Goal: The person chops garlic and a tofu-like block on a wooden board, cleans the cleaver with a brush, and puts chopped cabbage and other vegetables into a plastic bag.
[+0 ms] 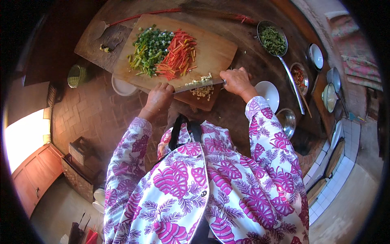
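My right hand is closed round the handle of a kitchen knife. At the other end of the blade, my left hand grips the tip. The blade lies across the near edge of a wooden cutting board. Small pale chopped pieces, possibly garlic, lie along the blade's far side, and more lie on a brown wooden surface just below it. Farther up the board are chopped green onions, sliced green strips and a heap of orange-red julienned strips, apparently carrot.
A ladle-like strainer holds green leaves at the right. Beside it stand a bowl of red pieces, a white bowl and a metal bowl. A white plate sits left, below the board; a tiled stove is lower right.
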The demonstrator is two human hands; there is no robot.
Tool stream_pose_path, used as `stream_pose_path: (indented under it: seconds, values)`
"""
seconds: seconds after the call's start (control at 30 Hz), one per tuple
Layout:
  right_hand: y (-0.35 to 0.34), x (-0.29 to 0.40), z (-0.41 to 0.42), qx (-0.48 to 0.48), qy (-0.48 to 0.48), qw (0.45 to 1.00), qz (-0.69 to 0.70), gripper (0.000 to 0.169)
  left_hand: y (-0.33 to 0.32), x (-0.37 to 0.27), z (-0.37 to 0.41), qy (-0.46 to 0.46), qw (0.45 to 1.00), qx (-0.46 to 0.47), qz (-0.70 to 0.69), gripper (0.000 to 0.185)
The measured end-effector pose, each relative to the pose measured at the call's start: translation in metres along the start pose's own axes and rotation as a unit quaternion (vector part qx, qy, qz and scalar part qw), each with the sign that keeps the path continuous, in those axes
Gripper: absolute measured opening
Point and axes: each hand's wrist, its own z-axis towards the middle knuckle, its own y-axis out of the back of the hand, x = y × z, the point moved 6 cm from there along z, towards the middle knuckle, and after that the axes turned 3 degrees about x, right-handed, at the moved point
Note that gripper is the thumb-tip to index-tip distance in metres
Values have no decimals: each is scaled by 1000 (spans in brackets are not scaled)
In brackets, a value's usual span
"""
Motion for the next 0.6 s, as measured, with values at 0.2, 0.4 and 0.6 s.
stream_pose_path:
  seconds: [0.2, 0.4, 0.6]
  values:
    - [21, 11, 5, -11, 34, 999, -15, 14, -2, 11, -10, 42, 999, -31, -13, 13]
    - [6, -6, 9, 0, 9, 1000, -13, 13, -9, 1, 3, 28, 999, -12, -9, 13]
    - [13, 8, -6, 10, 11, 1000, 2, 12, 0, -1, -8, -8, 999, -34, -10, 12]
